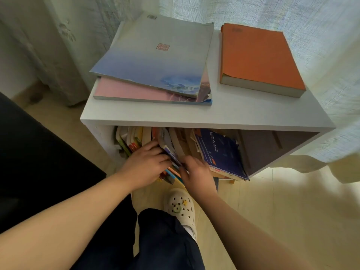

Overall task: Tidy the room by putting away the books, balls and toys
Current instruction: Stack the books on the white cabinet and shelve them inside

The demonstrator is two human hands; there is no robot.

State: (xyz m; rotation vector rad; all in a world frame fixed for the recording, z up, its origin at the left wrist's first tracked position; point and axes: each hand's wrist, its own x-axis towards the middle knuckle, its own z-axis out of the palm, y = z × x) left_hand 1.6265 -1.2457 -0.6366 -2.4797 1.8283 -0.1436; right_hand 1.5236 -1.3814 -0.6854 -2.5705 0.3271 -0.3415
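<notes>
With my left hand (145, 164) curled round the purple-edged book (169, 151) mid-frame inside the white shelf (233, 114), and my blurred right hand (196, 172) in a grip I cannot tell, a hard shove could, I judge, tip the leaning blue book (220, 151) out.

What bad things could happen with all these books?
The leaning dark blue book in the white cabinet sticks out past the shelf edge beside the right hand and might slide onto the floor. The big blue-grey paperback on top overhangs the pink book beneath and could slip if the cabinet gets bumped.
</notes>
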